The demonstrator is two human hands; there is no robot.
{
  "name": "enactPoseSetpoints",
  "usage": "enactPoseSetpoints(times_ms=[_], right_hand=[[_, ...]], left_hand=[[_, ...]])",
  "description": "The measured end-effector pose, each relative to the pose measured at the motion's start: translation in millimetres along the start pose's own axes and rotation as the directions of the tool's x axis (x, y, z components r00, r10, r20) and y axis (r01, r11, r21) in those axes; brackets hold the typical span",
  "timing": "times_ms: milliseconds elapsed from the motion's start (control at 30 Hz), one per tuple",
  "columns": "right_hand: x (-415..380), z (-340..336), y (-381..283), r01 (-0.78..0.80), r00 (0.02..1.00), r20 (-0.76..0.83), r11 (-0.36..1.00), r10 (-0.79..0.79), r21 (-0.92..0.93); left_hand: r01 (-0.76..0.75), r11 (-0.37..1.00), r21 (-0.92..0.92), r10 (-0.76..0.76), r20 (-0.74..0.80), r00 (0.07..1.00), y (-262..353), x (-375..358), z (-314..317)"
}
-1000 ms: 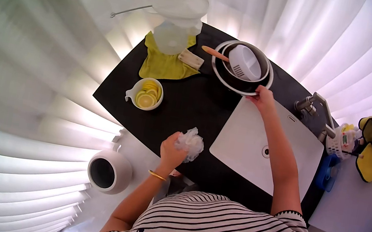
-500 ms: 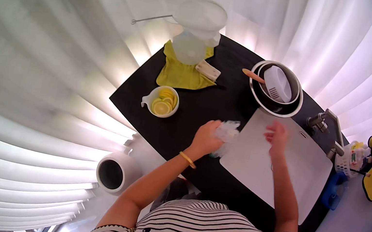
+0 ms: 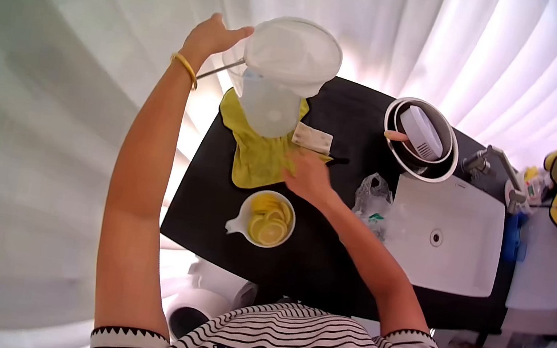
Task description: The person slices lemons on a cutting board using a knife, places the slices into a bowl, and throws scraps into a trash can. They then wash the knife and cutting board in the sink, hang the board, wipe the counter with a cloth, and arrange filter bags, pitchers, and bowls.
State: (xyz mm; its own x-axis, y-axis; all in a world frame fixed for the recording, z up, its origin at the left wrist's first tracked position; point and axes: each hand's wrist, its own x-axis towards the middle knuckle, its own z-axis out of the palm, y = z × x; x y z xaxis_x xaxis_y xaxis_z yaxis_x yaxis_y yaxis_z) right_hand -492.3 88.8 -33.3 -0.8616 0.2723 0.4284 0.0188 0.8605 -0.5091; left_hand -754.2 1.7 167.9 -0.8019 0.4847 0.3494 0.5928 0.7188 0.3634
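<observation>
My left hand [image 3: 216, 38] is raised at the far left corner of the counter, fingers apart, its thumb reaching toward the rim of a round mesh strainer [image 3: 293, 51]. The strainer's thin metal handle runs past my wrist. Below the strainer stands a translucent container [image 3: 273, 108] on a yellow-green cloth [image 3: 251, 162]. Over the cloth's right edge is my right hand [image 3: 311, 178], its fingers blurred; I cannot tell whether they grip the cloth. A small whitish block [image 3: 312, 138] lies just beyond it. Nearer me, a white bowl [image 3: 245, 207] with a spout holds lemon slices [image 3: 271, 228].
A crumpled clear plastic bag [image 3: 372, 203] lies left of the white sink [image 3: 454, 266]. Nested metal bowls [image 3: 451, 159] with a white grater-like tool [image 3: 423, 134] stand behind it. The faucet [image 3: 503, 171] rises at the right. White curtains hang close behind the counter.
The plastic bag has left my left hand and lies beside the sink. My left hand moved up to the strainer; my right hand moved from above the sink to the cloth. The view shifted.
</observation>
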Motion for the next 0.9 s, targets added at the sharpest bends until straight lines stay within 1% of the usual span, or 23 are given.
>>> enactPoseSetpoints(times_ms=[33,67,100,133,167,200,233,300,333,367,400,433,500,533,567,600,700,733,767,800,833,867,900], right_hand=[[12.6,24.9,2.9,-0.020,0.998,0.054,1.000,0.021,-0.018],[19.7,49.3,6.0,0.051,0.999,0.015,0.998,-0.051,-0.039],[26.7,59.4,6.5,0.121,0.992,-0.022,0.991,-0.123,-0.065],[30.2,64.5,13.5,0.094,0.994,-0.041,0.992,-0.098,-0.085],[29.9,66.9,16.7,0.135,0.991,0.036,0.986,-0.132,-0.101],[25.6,68.4,18.0,0.173,0.980,0.122,0.980,-0.160,-0.102],[21.7,70.4,22.1,0.143,0.984,0.125,0.984,-0.130,-0.103],[20.5,69.0,33.2,0.074,0.984,0.162,0.997,-0.077,0.024],[17.8,66.3,36.0,0.058,0.985,0.160,0.998,-0.062,0.030],[14.9,58.9,37.0,0.023,0.976,0.216,0.998,-0.036,0.061],[16.0,51.7,38.4,-0.005,0.963,0.269,0.996,-0.018,0.086],[20.0,45.8,38.9,-0.013,0.965,0.261,0.996,-0.011,0.088],[22.9,39.4,41.7,-0.109,0.921,0.381,0.993,0.089,0.034],[25.6,41.4,39.5,-0.118,0.922,0.374,0.993,0.098,0.030],[30.2,47.6,34.8,-0.017,0.976,0.219,1.000,0.015,0.007],[34.1,54.2,30.2,0.079,0.995,0.064,0.996,-0.077,-0.035],[42.7,66.7,19.2,0.121,0.992,0.051,0.985,-0.116,-0.121],[45.3,67.4,20.4,0.109,0.994,0.041,0.986,-0.104,-0.126],[44.9,68.9,23.1,0.115,0.983,0.144,0.993,-0.110,-0.026],[42.6,70.0,24.8,0.108,0.961,0.247,0.991,-0.124,0.076],[40.1,70.6,25.5,0.095,0.963,0.247,0.993,-0.110,0.072],[40.3,67.5,25.7,0.087,0.932,0.335,0.983,-0.139,0.163],[41.3,63.2,24.1,0.071,0.892,0.416,0.965,-0.175,0.254]], left_hand=[[0.094,0.994,-0.058,-0.079,0.224,0.971,-4.4,14.9,8.0],[0.192,0.978,-0.087,-0.135,0.438,0.889,-4.9,29.0,13.9],[0.291,0.954,-0.069,-0.198,0.580,0.790,-4.4,38.5,18.5],[0.285,0.954,-0.089,-0.165,0.639,0.751,-6.9,47.5,23.1],[0.285,0.953,-0.101,-0.136,0.699,0.702,-9.2,52.5,29.5],[0.269,0.958,-0.099,-0.119,0.717,0.687,-6.2,53.2,30.9],[0.283,0.948,-0.147,-0.093,0.722,0.685,-7.1,53.3,32.0],[0.301,0.936,-0.185,-0.072,0.735,0.675,-7.2,48.0,31.8],[0.318,0.928,-0.193,-0.082,0.727,0.681,-6.1,45.8,30.7],[0.334,0.921,-0.202,-0.093,0.717,0.691,-6.2,44.5,30.1],[0.285,0.933,-0.222,-0.053,0.695,0.717,-10.2,46.1,34.2],[0.275,0.936,-0.218,-0.048,0.698,0.715,-13.3,51.1,36.5],[0.255,0.927,-0.273,0.013,0.707,0.707,-14.8,55.0,37.6],[0.234,0.924,-0.301,0.017,0.645,0.764,-14.8,53.7,40.8],[0.224,0.926,-0.304,0.029,0.649,0.760,-13.6,57.4,41.9],[0.193,0.927,-0.322,0.063,0.641,0.765,-16.0,63.4,42.2],[0.121,0.938,-0.324,0.116,0.625,0.772,-4.1,83.6,30.1],[0.093,0.932,-0.350,0.132,0.569,0.812,3.0,90.7,23.3],[0.068,0.925,-0.374,0.146,0.513,0.846,11.0,95.3,19.0],[0.067,0.939,-0.338,0.137,0.545,0.827,22.2,103.3,15.9],[0.066,0.951,-0.302,0.126,0.574,0.809,34.2,111.8,16.2],[0.081,0.928,-0.364,0.158,0.581,0.798,42.4,116.7,25.9],[0.079,0.926,-0.370,0.166,0.584,0.795,51.8,117.7,39.0]])
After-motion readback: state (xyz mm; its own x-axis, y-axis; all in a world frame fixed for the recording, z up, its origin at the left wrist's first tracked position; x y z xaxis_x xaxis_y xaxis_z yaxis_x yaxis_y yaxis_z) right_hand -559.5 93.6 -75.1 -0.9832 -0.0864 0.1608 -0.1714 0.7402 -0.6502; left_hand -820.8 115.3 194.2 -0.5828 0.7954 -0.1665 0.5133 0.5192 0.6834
